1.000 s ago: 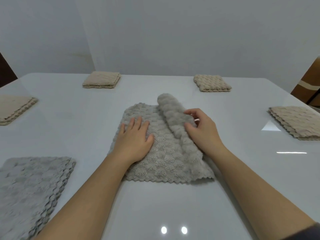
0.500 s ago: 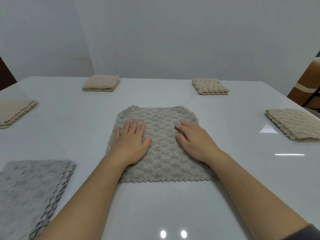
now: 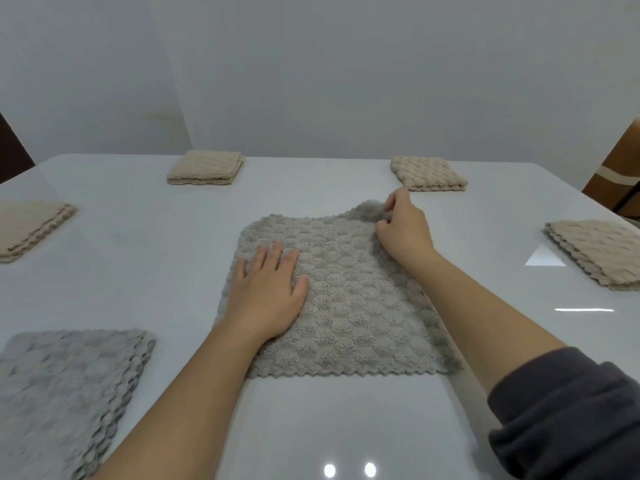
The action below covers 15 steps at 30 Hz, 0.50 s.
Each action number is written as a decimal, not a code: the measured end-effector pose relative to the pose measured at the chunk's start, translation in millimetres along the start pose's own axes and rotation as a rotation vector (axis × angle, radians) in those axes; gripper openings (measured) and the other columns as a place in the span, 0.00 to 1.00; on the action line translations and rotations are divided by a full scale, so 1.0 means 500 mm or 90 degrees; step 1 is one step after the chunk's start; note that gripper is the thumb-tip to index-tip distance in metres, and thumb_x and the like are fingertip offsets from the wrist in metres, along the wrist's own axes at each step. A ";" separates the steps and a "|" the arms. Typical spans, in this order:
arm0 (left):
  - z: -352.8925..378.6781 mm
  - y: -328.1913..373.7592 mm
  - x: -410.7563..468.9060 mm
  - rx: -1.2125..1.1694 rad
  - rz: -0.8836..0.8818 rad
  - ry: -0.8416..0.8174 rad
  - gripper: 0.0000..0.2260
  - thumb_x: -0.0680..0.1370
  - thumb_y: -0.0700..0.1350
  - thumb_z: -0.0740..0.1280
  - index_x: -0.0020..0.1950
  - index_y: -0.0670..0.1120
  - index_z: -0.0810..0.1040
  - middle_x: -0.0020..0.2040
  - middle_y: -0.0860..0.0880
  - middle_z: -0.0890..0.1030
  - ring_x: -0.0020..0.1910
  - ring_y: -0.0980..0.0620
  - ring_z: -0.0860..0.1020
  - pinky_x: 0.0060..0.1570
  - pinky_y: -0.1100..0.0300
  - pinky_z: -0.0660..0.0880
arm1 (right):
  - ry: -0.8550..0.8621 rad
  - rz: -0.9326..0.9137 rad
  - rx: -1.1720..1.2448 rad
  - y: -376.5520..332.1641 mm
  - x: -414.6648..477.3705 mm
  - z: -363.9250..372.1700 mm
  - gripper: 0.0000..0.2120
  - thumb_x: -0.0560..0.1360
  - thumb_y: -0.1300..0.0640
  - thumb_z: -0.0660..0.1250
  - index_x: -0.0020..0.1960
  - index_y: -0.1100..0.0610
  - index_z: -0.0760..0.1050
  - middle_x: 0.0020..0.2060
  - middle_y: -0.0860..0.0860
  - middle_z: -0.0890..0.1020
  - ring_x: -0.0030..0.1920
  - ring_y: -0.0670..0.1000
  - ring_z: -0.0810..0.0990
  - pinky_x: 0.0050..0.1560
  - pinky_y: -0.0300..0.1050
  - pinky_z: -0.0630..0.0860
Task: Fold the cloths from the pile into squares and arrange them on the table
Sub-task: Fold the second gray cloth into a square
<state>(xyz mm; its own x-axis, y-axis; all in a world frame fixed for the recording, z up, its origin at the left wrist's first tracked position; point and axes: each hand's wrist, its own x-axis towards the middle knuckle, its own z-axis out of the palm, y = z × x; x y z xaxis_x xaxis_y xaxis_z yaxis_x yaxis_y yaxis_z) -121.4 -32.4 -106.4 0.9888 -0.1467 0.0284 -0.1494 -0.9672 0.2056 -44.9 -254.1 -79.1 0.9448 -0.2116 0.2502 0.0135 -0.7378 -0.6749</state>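
A grey textured cloth (image 3: 349, 299), folded in half, lies flat in the middle of the white table (image 3: 138, 244). My left hand (image 3: 266, 292) rests flat on its left part with the fingers spread. My right hand (image 3: 403, 226) pinches the cloth's far right corner and lifts it slightly off the table. A pile of grey cloths (image 3: 65, 393) lies at the near left.
Folded beige cloths sit around the table: one stack at the far left (image 3: 31, 226), one at the back left (image 3: 206, 168), one at the back right (image 3: 427, 174), one at the right edge (image 3: 595, 254). A brown chair (image 3: 620, 174) stands beyond the right corner.
The right hand laid the folded half flat, pressed on it, then moved to the far right corner and pinched it up. The left hand stayed pressed on the cloth.
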 end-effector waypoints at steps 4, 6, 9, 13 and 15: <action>0.002 0.001 0.000 0.004 0.000 0.004 0.26 0.82 0.57 0.47 0.80 0.54 0.49 0.80 0.50 0.46 0.78 0.50 0.44 0.75 0.46 0.41 | 0.138 0.001 -0.202 0.008 0.009 -0.005 0.27 0.72 0.65 0.64 0.69 0.53 0.65 0.66 0.55 0.68 0.59 0.57 0.72 0.57 0.51 0.63; 0.002 0.001 0.001 0.004 0.000 0.002 0.26 0.82 0.57 0.46 0.80 0.54 0.49 0.80 0.50 0.45 0.78 0.49 0.43 0.75 0.45 0.41 | 0.111 -0.054 -0.242 -0.014 0.007 0.005 0.30 0.73 0.63 0.64 0.73 0.53 0.63 0.71 0.55 0.64 0.68 0.56 0.67 0.65 0.55 0.61; 0.004 0.001 0.003 0.005 -0.012 -0.009 0.26 0.82 0.58 0.46 0.79 0.54 0.48 0.80 0.49 0.42 0.78 0.48 0.40 0.74 0.43 0.37 | -0.070 -0.204 -0.221 -0.080 0.007 0.051 0.26 0.78 0.59 0.61 0.75 0.53 0.62 0.73 0.52 0.67 0.70 0.53 0.68 0.71 0.55 0.61; 0.007 0.002 0.002 0.008 -0.027 -0.025 0.26 0.82 0.59 0.44 0.79 0.56 0.45 0.79 0.48 0.39 0.77 0.46 0.37 0.73 0.40 0.35 | -0.270 -0.225 -0.110 -0.158 0.024 0.128 0.22 0.81 0.57 0.57 0.75 0.54 0.64 0.70 0.52 0.72 0.69 0.54 0.70 0.70 0.56 0.66; 0.008 0.002 0.001 0.009 -0.025 -0.022 0.27 0.81 0.59 0.44 0.80 0.55 0.45 0.80 0.48 0.40 0.78 0.46 0.37 0.73 0.41 0.35 | -0.308 -0.217 -0.086 -0.180 0.044 0.159 0.20 0.81 0.56 0.58 0.73 0.54 0.67 0.66 0.51 0.76 0.65 0.53 0.73 0.67 0.56 0.69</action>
<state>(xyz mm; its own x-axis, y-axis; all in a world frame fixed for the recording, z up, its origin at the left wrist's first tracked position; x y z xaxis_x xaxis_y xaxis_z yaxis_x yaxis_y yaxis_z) -121.2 -34.3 -109.9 0.9933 -0.1152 -0.0135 -0.1104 -0.9750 0.1928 0.8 -141.5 -68.0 0.9367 0.3427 0.0718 0.3297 -0.7942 -0.5104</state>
